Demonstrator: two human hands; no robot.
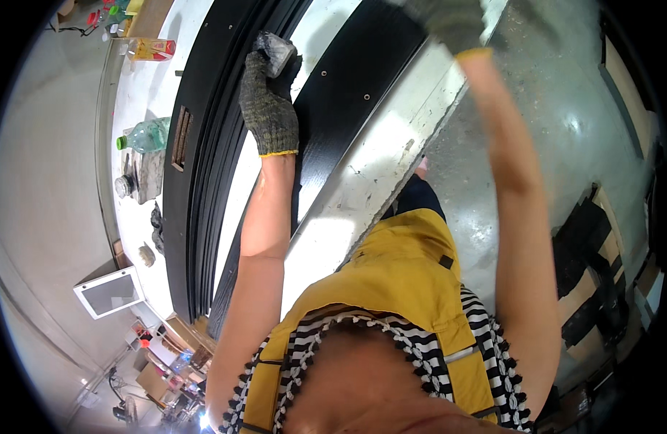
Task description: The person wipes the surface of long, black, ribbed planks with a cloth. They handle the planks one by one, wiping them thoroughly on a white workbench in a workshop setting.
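My left hand (270,108), in a dark grey knit glove with a yellow cuff, is closed around a small greyish-white, shiny, crumpled-looking thing (275,53). It is held over the work table (380,155), between a stack of long black panels (210,145) and a wide black board (348,72) with small round holes. My right hand (449,22), gloved the same way, is at the top edge beyond the far end of the board. Motion smears it, and its fingers cannot be made out.
Left of the panels stand a clear green bottle (147,135), a bottle with a red and yellow label (151,49) and a small jar (124,186). A white-framed screen (109,293) is at lower left. Black and tan sheets (590,267) lie on the floor at right.
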